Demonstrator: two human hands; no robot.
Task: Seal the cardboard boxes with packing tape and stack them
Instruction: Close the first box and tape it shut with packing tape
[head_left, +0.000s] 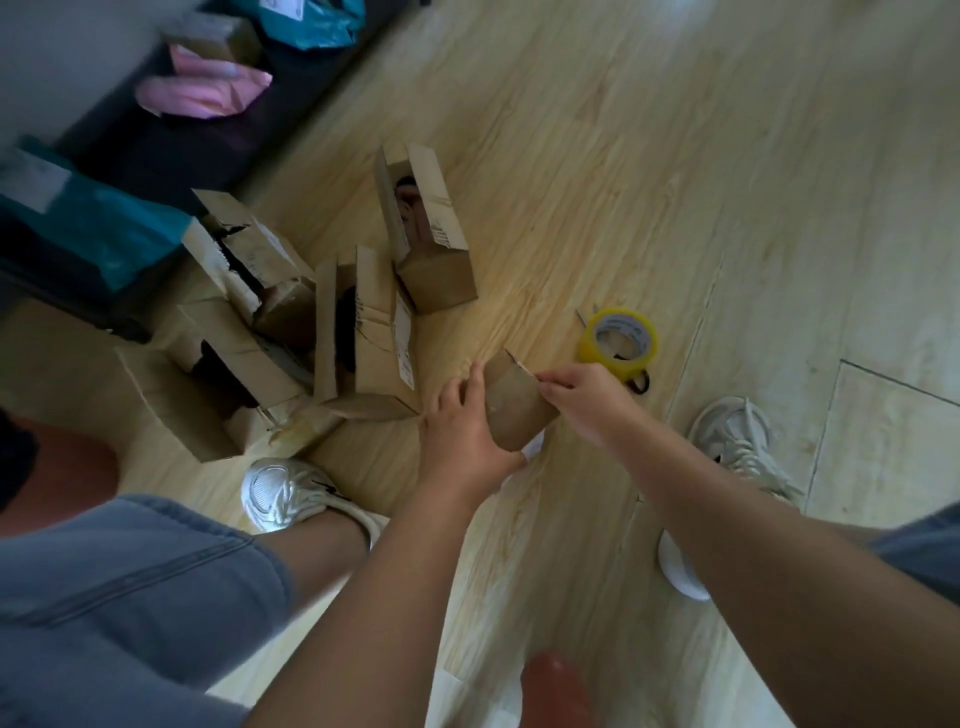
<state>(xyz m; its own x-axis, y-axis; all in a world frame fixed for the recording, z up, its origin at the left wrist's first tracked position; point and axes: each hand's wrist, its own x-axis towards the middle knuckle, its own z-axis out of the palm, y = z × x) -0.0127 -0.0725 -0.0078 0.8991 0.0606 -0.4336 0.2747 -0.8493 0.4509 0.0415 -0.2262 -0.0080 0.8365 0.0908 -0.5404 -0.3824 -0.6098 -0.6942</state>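
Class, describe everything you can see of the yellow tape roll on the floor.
The tape roll is yellow and glossy, wound on a pale printed core with an open centre. It sits on the wooden floor, just beyond the right hand, touched by neither hand. A dark loop shows at its near edge.

both hands (524, 410) on a small cardboard box (514, 408) beside yellow tape roll (618, 338), open boxes (363, 322) nearby

A small box (514, 410) with a ragged top flap was gripped by the left hand (462, 436), while the right hand (587, 400) pinched the flap's edge. A yellow tape roll (618, 338) lay on the floor just beyond it. Several open boxes (436, 280) were clustered to the left.
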